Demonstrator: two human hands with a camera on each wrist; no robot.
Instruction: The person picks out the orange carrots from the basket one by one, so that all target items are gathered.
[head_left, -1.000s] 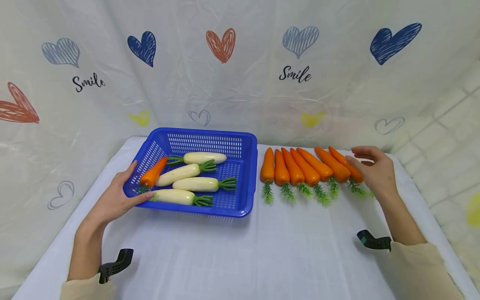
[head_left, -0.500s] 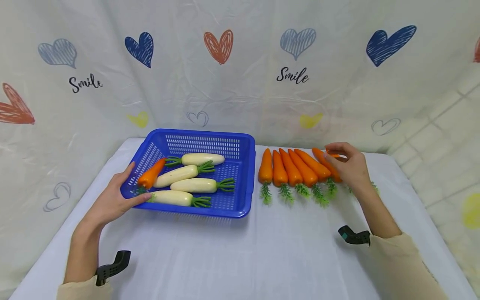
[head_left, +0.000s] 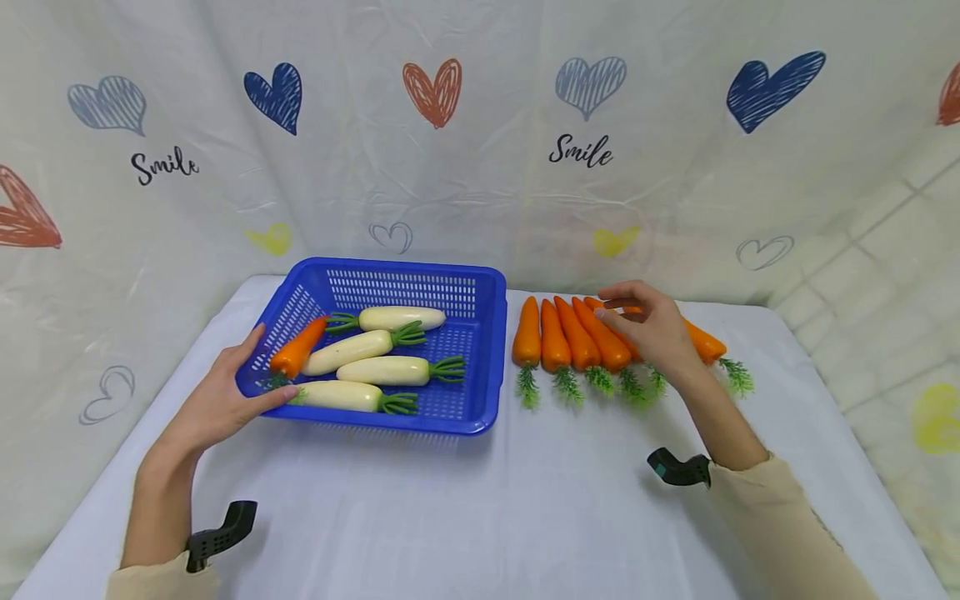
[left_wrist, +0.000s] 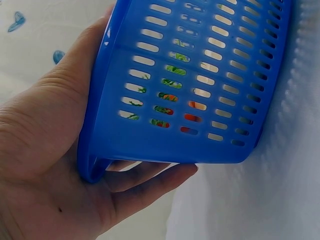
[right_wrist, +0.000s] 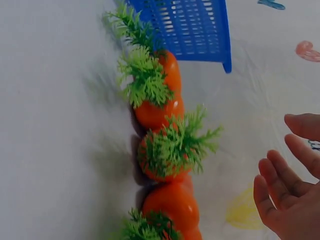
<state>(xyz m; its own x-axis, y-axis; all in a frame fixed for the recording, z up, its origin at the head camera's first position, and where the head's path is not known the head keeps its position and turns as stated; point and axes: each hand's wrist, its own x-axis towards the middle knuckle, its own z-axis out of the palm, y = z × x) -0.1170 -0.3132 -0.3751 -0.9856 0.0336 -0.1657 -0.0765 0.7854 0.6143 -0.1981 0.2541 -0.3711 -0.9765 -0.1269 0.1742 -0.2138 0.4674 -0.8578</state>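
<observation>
My left hand [head_left: 217, 400] grips the left end of a blue plastic basket [head_left: 501, 350]. In the left wrist view its fingers [left_wrist: 155, 187] reach under the basket's rim. Inside lie several white radishes [head_left: 382, 369] with green stems and one orange carrot [head_left: 297, 350] at the left. To the basket's right, a row of carrots [head_left: 528, 333] with leafy green tops lies on the table. My right hand [head_left: 648, 329] hovers over the row's right part, fingers loosely bent, and hides some carrots. The right wrist view shows this hand [right_wrist: 295, 185] apart from the carrots [right_wrist: 172, 205], holding nothing.
A white cloth covers the table [head_left: 480, 517]. Behind it hangs a pale curtain [head_left: 495, 208] printed with hearts and "Smile". A black wrist mount [head_left: 221, 533] sits at my left cuff, another black mount [head_left: 678, 468] at my right.
My right hand has moved left along the carrot row, uncovering the carrot at the right end. The left hand keeps its grip on the basket. The head view has shifted slightly.
</observation>
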